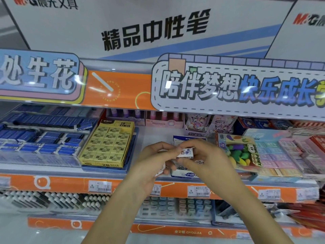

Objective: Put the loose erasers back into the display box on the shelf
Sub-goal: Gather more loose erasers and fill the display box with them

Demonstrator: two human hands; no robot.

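A white eraser [186, 153] with blue print is pinched between the fingertips of both hands, just above the white and blue display box [182, 174] on the shelf. My left hand [151, 162] also has further white erasers [161, 169] tucked against its palm. My right hand [207, 159] grips the raised eraser from the right and covers most of the box. The back flap of the box [188, 139] shows behind my fingers.
A yellow box of 2B erasers [107, 145] stands left of my hands, with blue erasers [44, 141] beyond it. A bag of fruit-shaped erasers [241, 152] and pastel eraser boxes [284, 152] lie to the right. Price tags line the orange shelf edge [61, 184].
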